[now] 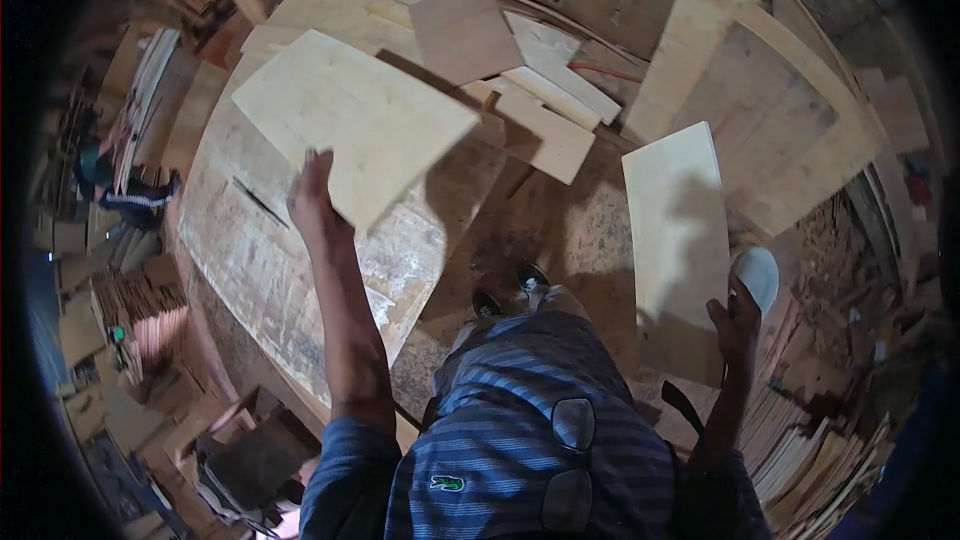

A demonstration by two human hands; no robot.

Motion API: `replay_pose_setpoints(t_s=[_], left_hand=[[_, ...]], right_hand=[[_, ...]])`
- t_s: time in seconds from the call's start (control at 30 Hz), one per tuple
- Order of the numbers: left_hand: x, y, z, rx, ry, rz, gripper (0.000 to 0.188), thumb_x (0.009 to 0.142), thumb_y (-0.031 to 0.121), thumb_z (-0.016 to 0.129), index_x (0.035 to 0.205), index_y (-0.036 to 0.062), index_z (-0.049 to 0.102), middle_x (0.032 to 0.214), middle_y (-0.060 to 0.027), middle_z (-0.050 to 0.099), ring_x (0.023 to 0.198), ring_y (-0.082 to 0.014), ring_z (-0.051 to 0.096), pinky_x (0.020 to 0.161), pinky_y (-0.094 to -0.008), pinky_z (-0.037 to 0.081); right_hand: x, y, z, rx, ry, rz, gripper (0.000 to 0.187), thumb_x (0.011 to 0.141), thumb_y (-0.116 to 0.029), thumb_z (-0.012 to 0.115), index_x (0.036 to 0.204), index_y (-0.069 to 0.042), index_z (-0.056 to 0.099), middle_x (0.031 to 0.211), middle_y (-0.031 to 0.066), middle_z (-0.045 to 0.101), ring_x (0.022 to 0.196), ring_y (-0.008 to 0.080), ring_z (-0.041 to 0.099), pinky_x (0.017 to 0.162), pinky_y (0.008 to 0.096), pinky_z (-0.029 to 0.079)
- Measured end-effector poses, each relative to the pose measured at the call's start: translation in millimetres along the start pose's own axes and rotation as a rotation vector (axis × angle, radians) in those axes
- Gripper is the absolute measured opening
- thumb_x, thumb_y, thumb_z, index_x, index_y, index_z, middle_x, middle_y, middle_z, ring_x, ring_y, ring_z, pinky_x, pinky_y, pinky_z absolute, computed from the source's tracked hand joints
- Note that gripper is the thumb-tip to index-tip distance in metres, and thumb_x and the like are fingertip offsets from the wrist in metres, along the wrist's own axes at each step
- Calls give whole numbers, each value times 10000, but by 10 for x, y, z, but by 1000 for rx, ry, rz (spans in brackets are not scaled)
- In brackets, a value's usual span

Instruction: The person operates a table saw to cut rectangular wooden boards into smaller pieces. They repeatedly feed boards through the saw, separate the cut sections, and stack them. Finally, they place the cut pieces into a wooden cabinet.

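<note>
Two pale boards, one per hand. Left hand (316, 198), 9 to 10 o'clock: partly curled on the near edge of the wide board (350, 115), thumb up on the face, other fingers hidden, probably underneath. Board sits at 10 to 11 o'clock, in front of the worktop (222, 215); can't tell if any corner touches it. Edge pinch probably because the sheet is too wide to wrap a hand round.

Right hand (738, 328), 3 to 4 o'clock: bent round the right long edge of the narrow board (670, 240), 3 o'clock, thumb side showing; exact finger closure not clear. Board looks upended, likely since a long piece carries easier that way; lower end support can't be told. Pale round thing (758, 278) just past that hand, unclear what, or if held.

Materials: both boards smooth, light wood, flat, straight-cut, roughly rectangular; narrow one has shadow across the face. Worktop scuffed, whitish wear, thin dark strip (260, 202) at 9 o'clock. Brown board (465, 32) at 12, squarish, darker, matt. Smaller pale board (548, 140) at 1. Big panel (755, 105) at 2, pale border, duller middle. Thin strips (800, 470) piled at 4, rough ends.
</note>
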State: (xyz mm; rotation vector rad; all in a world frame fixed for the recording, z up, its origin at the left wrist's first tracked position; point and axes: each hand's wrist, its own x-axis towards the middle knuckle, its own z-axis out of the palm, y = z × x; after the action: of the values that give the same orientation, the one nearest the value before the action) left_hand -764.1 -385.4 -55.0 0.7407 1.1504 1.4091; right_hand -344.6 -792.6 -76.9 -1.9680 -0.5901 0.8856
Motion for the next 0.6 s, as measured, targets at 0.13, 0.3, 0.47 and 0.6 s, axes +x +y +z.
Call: replay_pose_setpoints(t_s=[0.13, 0.3, 0.47, 0.6], left_hand=[[773, -194, 878, -85, -99, 13, 326, 976, 145, 583, 1166, -119, 550, 1118, -171, 628, 987, -257, 636, 847, -403, 556], [1748, -765, 1529, -31, -245, -47, 267, 976, 155, 582, 1125, -65, 557, 1004, -135, 603, 958, -259, 612, 845, -422, 543], [2518, -1317, 1605, 111, -339, -230, 299, 1003, 190, 482, 1161, -62, 450, 1142, -228, 562, 1051, -359, 591, 915, -510, 508], [2953, -1566, 1577, 76, -230, -128, 282, 997, 153, 501, 1161, -75, 472, 1115, -226, 574, 987, -389, 614, 804, -561, 541]], right_hand=[[-63, 369, -94, -136, 101, -7, 576, 843, -34, 647, 1390, 31, 479, 1209, 144, 635, 1098, 229, 605, 961, 349, 462], [-422, 1614, -83, -186, 311, 33, 494, 822, -111, 672, 1294, -14, 566, 1011, 150, 647, 924, 214, 603, 797, 360, 485], [-874, 1586, 65, -157, 302, 421, 534, 820, -156, 705, 1313, -17, 555, 1037, 189, 641, 954, 236, 613, 822, 366, 492], [-1321, 2235, 346, -395, 472, 340, 569, 799, -170, 732, 1321, -21, 561, 1021, 193, 664, 950, 276, 637, 830, 403, 505]])
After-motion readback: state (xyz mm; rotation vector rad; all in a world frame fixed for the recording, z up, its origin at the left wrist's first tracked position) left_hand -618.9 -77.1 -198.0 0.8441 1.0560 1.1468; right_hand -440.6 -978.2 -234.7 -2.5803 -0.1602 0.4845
